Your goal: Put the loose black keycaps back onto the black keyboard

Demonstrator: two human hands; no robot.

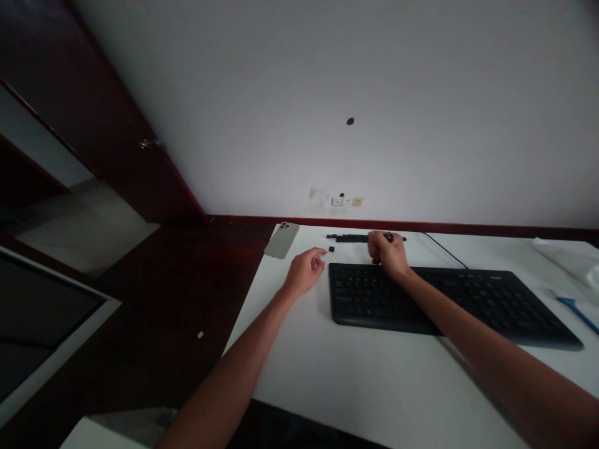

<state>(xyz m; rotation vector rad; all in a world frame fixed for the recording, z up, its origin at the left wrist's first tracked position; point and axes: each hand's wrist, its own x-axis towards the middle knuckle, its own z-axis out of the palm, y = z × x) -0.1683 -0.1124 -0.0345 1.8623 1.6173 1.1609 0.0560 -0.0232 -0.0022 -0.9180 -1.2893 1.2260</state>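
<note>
A black keyboard (449, 300) lies on the white table (327, 374). Behind it runs a row of loose black keycaps (349, 237), and a single keycap (331, 249) sits apart near my left hand. My left hand (305, 270) rests on the table left of the keyboard, fingers curled loosely with the forefinger pointing toward that keycap. My right hand (387, 252) is closed over the keyboard's far edge beside the keycap row, gripping something small and dark that I cannot make out.
A phone (281, 239) lies face down at the table's far left corner. A dark cable (444, 249) runs from the keyboard toward the wall. A blue tool (578, 310) and white packaging (568, 254) sit at the right. Dark floor lies left.
</note>
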